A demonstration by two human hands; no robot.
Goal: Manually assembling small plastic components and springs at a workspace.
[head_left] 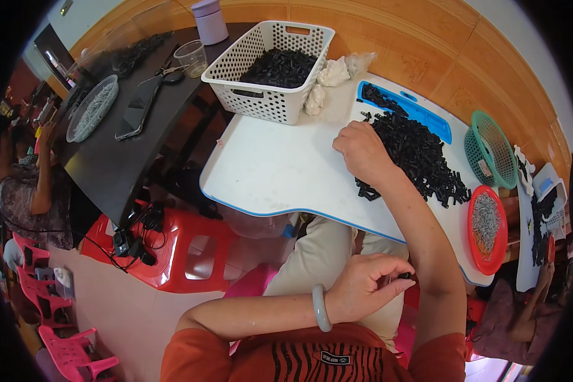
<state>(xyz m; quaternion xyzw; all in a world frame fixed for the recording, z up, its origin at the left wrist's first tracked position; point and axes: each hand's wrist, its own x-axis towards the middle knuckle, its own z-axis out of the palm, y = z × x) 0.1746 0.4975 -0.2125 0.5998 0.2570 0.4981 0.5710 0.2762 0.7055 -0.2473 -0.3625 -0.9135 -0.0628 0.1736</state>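
Observation:
My left hand (367, 290), with a pale bangle at its wrist, is held over my lap near the table's front edge. Its thumb and forefinger pinch a small black plastic piece (405, 275). My right hand (363, 151) reaches across the white table (270, 169) to the left side of a heap of small black plastic pieces (414, 153). The right fingers are curled down toward the tabletop, and whatever they grip is hidden beneath them. To the right of the heap, a red oval tray (500, 219) holds many small silvery metal parts.
Behind the heap lies a blue tray (426, 118); a green basket (484, 159) stands at right. A white perforated basket (280, 105) of black pieces is at the back left. Left are a dark table (118, 169) and a red stool (172, 254). Other people sit at both sides.

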